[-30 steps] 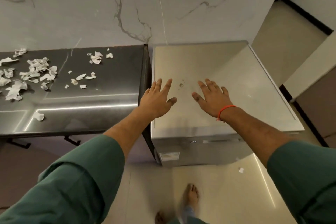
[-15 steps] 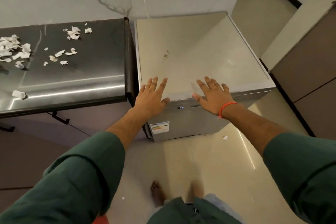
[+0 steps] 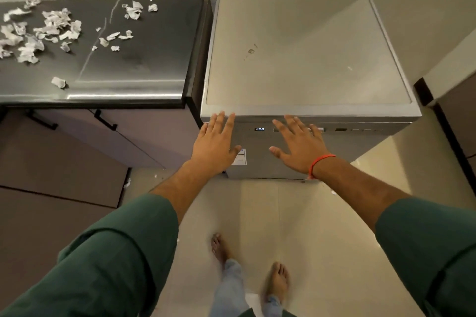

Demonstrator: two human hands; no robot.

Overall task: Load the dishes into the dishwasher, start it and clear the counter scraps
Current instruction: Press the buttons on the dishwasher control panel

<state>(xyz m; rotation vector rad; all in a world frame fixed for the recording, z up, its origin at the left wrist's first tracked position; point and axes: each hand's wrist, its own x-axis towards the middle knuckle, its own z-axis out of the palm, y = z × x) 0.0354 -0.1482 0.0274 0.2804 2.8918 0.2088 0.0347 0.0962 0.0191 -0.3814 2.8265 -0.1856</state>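
Both of your hands are out flat with fingers straight and spread, holding nothing — your left hand (image 3: 215,145) over the front left corner of the dishwasher (image 3: 304,59), your right hand (image 3: 300,147) in front of its control strip beside the lit display (image 3: 259,128). Whether either palm touches the closed door, you cannot tell from up here. Torn paper scraps (image 3: 49,31) lie scattered on the dark counter (image 3: 144,59) just left of the machine — well apart from your hands.

Paper scraps (image 3: 49,31) on dark counter (image 3: 154,59)
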